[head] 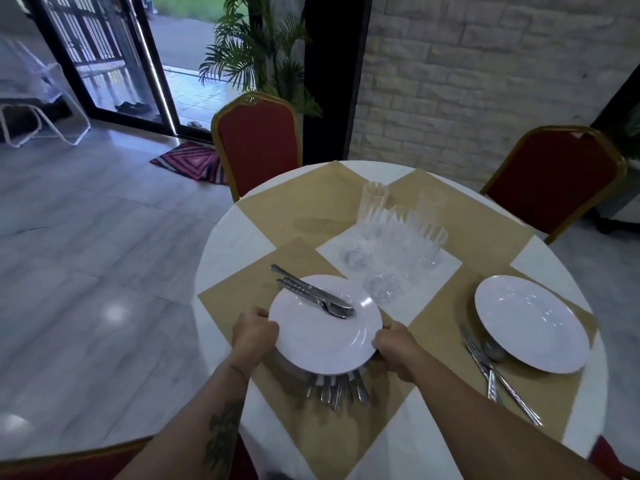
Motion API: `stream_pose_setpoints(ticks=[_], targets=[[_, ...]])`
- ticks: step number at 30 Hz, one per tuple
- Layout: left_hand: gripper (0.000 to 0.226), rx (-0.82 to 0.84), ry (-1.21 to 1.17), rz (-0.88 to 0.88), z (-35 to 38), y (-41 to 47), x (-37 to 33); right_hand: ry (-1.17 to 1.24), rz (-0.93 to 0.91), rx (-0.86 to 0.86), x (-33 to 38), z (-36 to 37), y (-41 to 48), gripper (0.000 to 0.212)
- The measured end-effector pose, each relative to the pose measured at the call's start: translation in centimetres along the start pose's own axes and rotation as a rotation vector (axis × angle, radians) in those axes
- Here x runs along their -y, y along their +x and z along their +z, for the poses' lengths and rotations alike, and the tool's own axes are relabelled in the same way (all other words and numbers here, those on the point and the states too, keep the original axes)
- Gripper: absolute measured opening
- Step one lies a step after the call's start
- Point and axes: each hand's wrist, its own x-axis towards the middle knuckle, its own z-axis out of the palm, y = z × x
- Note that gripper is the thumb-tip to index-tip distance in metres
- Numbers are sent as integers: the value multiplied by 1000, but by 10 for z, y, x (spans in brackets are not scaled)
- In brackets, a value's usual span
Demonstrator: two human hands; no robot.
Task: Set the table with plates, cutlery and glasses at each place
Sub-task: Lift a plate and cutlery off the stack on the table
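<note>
Judging by layout, task barely begun. At lower centre, plate stack (325,337) gripped at opposite rims by left hand (254,332) and right hand (398,348). Right of frame: plate (530,322), cutlery (491,368) laid. Mid-frame glasses (391,244) clustered, undistributed.

Left forearm (225,403): dark leafy tattoo (221,433) well back from the fingers (263,315); thin dark band (239,371) nearer them, at the wrist. Right forearm (485,403) bare.
</note>
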Motion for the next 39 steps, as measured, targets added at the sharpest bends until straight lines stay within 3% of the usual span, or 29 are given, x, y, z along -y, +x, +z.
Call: stream_pose_setpoints(ticks=[4, 9, 11, 15, 20, 25, 30, 34, 39], targets=[[19, -24, 14, 28, -1, 0, -1, -32, -3, -20, 4, 4, 1, 39], [13, -47, 48, 16, 4, -5, -7, -524, -126, -183, 16, 5, -8, 36], [9, -46, 84, 3, 7, -7, -7, -602, -140, -218, 16, 6, -8, 37], [18, -32, 69, -48, 8, -5, -6, -557, -153, -226, 10, 7, -6, 38], [11, -44, 42, -105, 8, -6, -10, -647, -163, -260, 16, 9, -9, 29], [23, -10, 13, -127, 12, -9, -15, -716, -137, -287, 15, 8, -9, 34], [30, -1, -35, -155, 14, -9, -14, -677, -136, -271, 13, 2, -10, 26], [35, 33, -136, -195, 10, -13, -11, -667, -165, -279, 18, -8, -12, 25], [25, 197, -368, -187, 4, -28, -28, -672, -224, -263, 24, -33, -14, 34]])
